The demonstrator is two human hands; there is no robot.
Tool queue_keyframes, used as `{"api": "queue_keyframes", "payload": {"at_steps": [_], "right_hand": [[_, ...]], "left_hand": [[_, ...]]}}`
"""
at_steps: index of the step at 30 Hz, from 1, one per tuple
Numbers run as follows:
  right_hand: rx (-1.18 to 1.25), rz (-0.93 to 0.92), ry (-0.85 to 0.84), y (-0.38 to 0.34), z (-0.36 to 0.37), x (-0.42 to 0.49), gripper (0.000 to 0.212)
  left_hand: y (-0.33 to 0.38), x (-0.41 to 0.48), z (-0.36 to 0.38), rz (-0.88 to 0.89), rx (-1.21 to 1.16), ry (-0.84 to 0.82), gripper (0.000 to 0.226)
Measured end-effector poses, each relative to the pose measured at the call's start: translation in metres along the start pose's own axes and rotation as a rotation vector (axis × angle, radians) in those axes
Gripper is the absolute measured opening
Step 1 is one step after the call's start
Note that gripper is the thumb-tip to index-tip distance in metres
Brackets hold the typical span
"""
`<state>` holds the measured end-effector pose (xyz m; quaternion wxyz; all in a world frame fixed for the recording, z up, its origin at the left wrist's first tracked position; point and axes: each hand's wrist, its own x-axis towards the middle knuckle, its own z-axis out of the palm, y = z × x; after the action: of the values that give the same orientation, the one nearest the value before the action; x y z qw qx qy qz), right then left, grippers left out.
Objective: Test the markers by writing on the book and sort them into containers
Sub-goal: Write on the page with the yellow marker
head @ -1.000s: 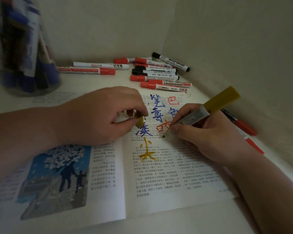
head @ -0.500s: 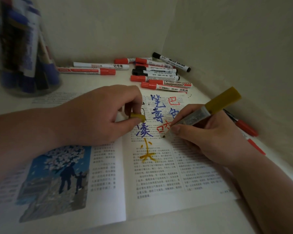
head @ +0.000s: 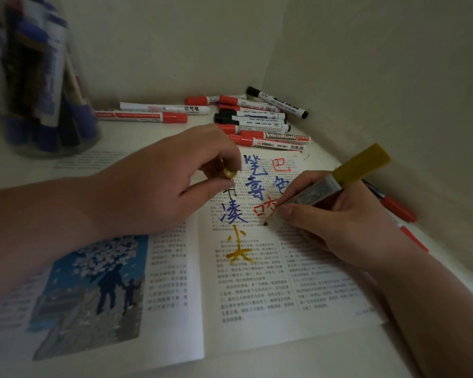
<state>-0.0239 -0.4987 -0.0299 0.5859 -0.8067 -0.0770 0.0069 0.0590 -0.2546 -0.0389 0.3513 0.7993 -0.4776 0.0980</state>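
The pale tabletop [head: 148,140] carries one open book [head: 257,290] across the middle and lower frame. Its pages look thin and limp, likely to lift or wrinkle under a pen unless pressed flat. The left forearm lies over the left page.

One clear container [head: 38,85] stands at the upper left. It holds blue and dark markers too blurred to count.

At the upper centre lies a loose pile of markers [head: 257,122], about eleven: mostly red-capped, three black-capped, and one with a white barrel. Two more red markers [head: 397,210] lie at the right edge, partly hidden behind the right hand [head: 347,225].

That hand's fingers pinch the single yellow marker [head: 358,166] low on its barrel, pen-fashion. The tip is at the right page, beneath the red writing. The marker looks light, rigid and smooth, so gripping close to the tip suits it.

The left hand [head: 159,184] pinches the yellow cap [head: 229,173] between thumb and fingertips, above the book's gutter. It is small and light, and probably easy to drop.
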Motion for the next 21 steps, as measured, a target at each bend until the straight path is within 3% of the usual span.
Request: {"api": "queue_keyframes", "payload": {"at_steps": [9,16,21], "right_hand": [[-0.298,0.063,0.088,-0.0048,0.0050,-0.0006,0.017],[-0.115,0.085,-0.053,-0.0088,0.0053,-0.0053,0.017],[-0.199,0.079,0.032,-0.0077,0.0055,-0.0001,0.011]], "left_hand": [[0.0053,-0.0001,-0.0025,-0.058,0.041,0.014,0.019],[0.0026,-0.0006,-0.0016,-0.037,0.048,0.029,0.020],[-0.0020,-0.0001,0.0001,-0.008,0.076,0.021,0.026]]}}
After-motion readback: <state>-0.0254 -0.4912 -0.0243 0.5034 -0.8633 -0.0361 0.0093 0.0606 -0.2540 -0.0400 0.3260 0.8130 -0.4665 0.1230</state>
